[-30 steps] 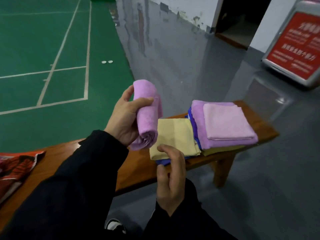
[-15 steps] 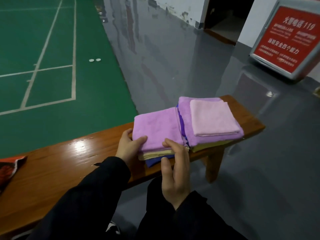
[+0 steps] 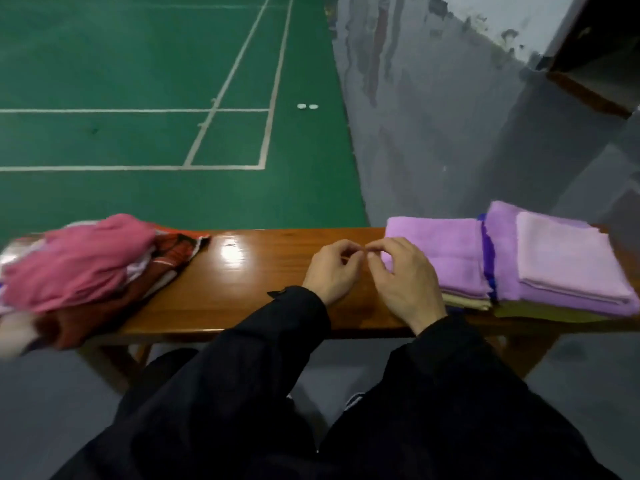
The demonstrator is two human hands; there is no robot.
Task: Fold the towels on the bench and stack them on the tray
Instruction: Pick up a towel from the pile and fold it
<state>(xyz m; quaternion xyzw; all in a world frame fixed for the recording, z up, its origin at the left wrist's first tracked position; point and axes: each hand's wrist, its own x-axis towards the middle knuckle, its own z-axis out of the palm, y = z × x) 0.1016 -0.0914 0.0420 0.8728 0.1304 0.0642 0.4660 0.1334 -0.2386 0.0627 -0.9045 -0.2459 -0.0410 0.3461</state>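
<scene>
The left hand (image 3: 330, 271) and right hand (image 3: 403, 277) hover together over the middle of the bench (image 3: 249, 282), fingers loosely curled with their tips nearly meeting, holding nothing. Just right of them lies a folded purple towel (image 3: 440, 251) on top of a yellow one (image 3: 467, 301). Beside it sits a taller stack (image 3: 568, 268) topped by a pale pink towel. A crumpled pink heap (image 3: 72, 268) lies at the left end.
</scene>
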